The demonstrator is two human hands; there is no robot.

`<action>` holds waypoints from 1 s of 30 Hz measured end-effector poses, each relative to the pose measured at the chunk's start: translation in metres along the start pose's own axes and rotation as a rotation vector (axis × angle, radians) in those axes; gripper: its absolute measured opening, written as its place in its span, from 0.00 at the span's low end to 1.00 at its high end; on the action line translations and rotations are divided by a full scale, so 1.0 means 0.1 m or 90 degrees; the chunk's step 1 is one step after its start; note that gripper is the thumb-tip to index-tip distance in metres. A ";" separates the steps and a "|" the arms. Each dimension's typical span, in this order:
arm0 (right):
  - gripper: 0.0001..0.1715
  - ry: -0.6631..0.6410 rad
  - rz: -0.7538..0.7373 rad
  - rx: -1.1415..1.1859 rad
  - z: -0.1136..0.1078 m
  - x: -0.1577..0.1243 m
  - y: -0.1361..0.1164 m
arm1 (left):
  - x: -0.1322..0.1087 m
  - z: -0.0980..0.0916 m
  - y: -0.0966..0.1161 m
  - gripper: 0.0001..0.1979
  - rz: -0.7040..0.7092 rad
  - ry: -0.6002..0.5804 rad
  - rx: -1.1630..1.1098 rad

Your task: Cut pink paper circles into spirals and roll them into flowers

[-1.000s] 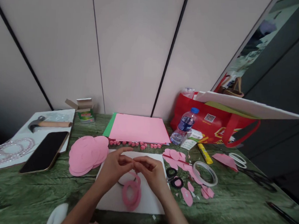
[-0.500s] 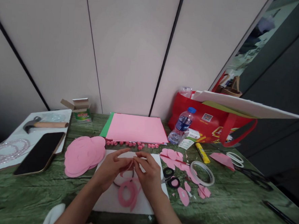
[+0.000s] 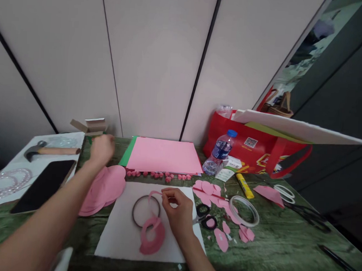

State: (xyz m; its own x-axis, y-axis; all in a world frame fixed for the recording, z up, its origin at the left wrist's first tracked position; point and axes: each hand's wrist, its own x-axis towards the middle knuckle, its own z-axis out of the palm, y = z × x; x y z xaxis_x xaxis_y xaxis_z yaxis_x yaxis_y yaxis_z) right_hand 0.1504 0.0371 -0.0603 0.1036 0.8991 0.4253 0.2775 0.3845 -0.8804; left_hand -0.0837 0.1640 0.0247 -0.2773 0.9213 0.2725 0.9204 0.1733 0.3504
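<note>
Step in hand, as judged: pink strip (image 3: 155, 192) is being steadied by one end in the right hand (image 3: 178, 211) while the box (image 3: 96, 125), far left, is being reached for with the left hand (image 3: 103, 148). Right thumb and index are pinched together on the strip's tip; no gap is seen there, and the other fingers are curled loosely. Left fingers can't be told: they're blurred and bent away at the box front; contact or a grip can't be confirmed. Next move likely calls for a fine fingertip pick at the box on the left side, with the right pinch held light so the strip isn't creased or dragged. The strip is arched up off the white sheet (image 3: 116, 238) and run back to the coil (image 3: 159, 237), which is laid on the sheet's near half, left of the right wrist. Coil looks flat and matte pink, with an oval centre hole; layers look unevenly stacked. Its far edge is seen overlapping the near rim of the dark ring (image 3: 133, 214). Paper looks thin and bendy, so a kink is the main risk.
</note>
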 end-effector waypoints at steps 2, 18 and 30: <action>0.07 -0.007 0.007 0.005 0.01 0.00 0.00 | 0.23 -0.07 -0.21 0.18 -0.024 0.031 0.050; 0.08 -0.037 0.006 0.010 0.03 0.01 0.03 | 0.63 -0.24 -0.90 0.22 -0.011 -0.041 0.167; 0.08 -0.063 0.016 0.006 0.03 0.00 0.00 | 0.10 0.05 -1.06 0.18 0.158 -0.029 0.291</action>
State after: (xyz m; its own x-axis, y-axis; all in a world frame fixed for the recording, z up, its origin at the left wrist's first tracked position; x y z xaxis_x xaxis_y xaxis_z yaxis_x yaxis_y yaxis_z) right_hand 0.1477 0.0374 -0.0611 0.0153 0.9247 0.3803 0.2675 0.3627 -0.8927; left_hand -0.1829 0.1568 -0.0140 -0.0327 0.9665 0.2547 0.9862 0.0726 -0.1488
